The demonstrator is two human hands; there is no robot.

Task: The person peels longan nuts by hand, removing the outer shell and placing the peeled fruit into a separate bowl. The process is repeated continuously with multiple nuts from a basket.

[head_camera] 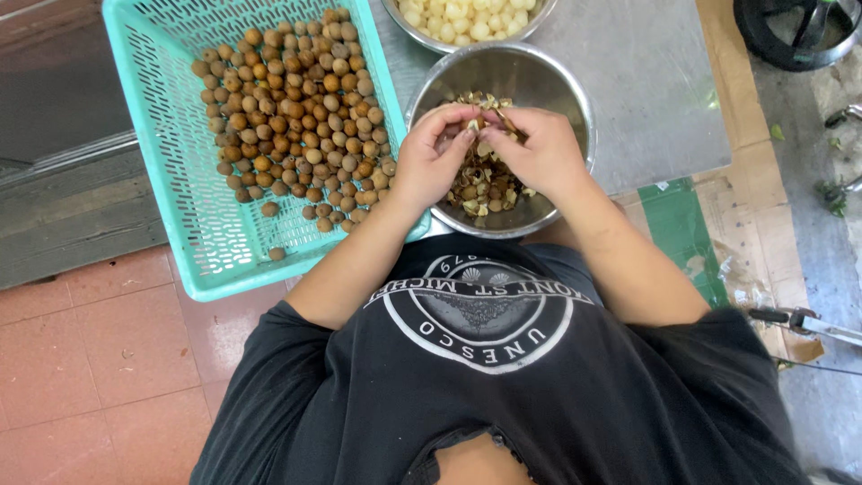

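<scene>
Fruit (pixel 486 127), small and brown, pinched between the fingertips of both hands and mostly hidden by them. Left hand (pixel 435 154) and right hand (pixel 540 148) pressed close together, fingers curled inward, thumbs meeting at the shell.

Likely trouble, judged from this grip: too hard a squeeze and a crushed or slippery fruit, shot out sideways past the rim; a loose pinch and a drop into the husks below, lost among the scraps. Bits of shell possibly flicked onto the black shirt (pixel 503 386) just beneath the forearms, or over the edge to the tiled floor (pixel 99 377).

Held right at the fingertips, between the two hands, above the steel bowl (pixel 575 94) and not touching it. Bowl directly under both hands, filled with brown husks (pixel 485 189).

Just beside the left hand, a teal basket (pixel 144 108) with a heap of unpeeled brown fruits (pixel 296 117), wall touching the bowl's rim. Farther off, beyond the hands, a second bowl (pixel 530 27) of pale peeled fruit (pixel 467 18), cut off by the frame, on a grey table (pixel 646 81).
</scene>
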